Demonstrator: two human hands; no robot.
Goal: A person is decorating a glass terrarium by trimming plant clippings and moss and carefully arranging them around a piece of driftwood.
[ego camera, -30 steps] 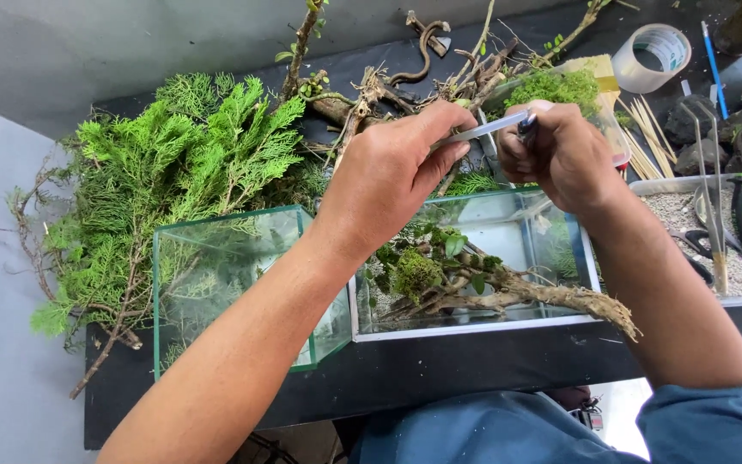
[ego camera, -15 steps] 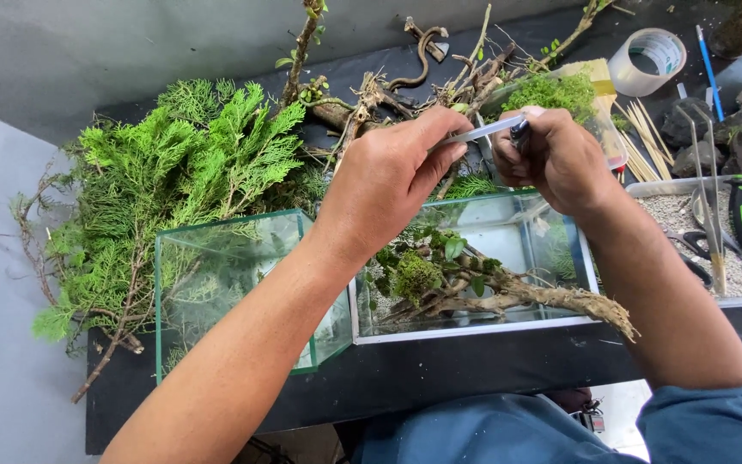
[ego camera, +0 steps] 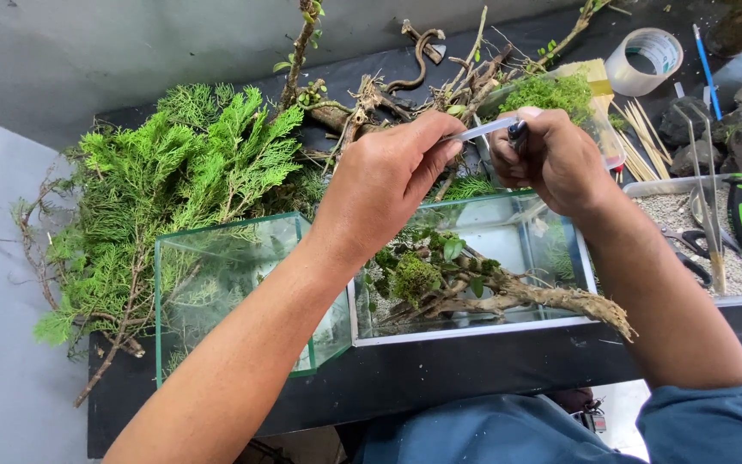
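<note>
Glue tube [ego camera: 487,130] pinched between both hands above the glass tank with the driftwood.
At the centre of the frame the left hand [ego camera: 388,176] pinched the slim clear tube at its left end with thumb and fingertips pressed together, while the right hand [ego camera: 551,159] was curled round its dark cap end, fingers closed on it. Both hovered over the rectangular glass tank [ego camera: 474,331], where a mossy driftwood branch [ego camera: 508,296] lay with its tip poking past the lower right corner. A second, empty glass tank [ego camera: 234,292] stood just beside it at the left, in front of a heap of green conifer sprigs [ego camera: 173,180]. By my reading, the tube was being opened or readied; applying it would call for a steady, small dab onto the wood without touching the glass.
</note>
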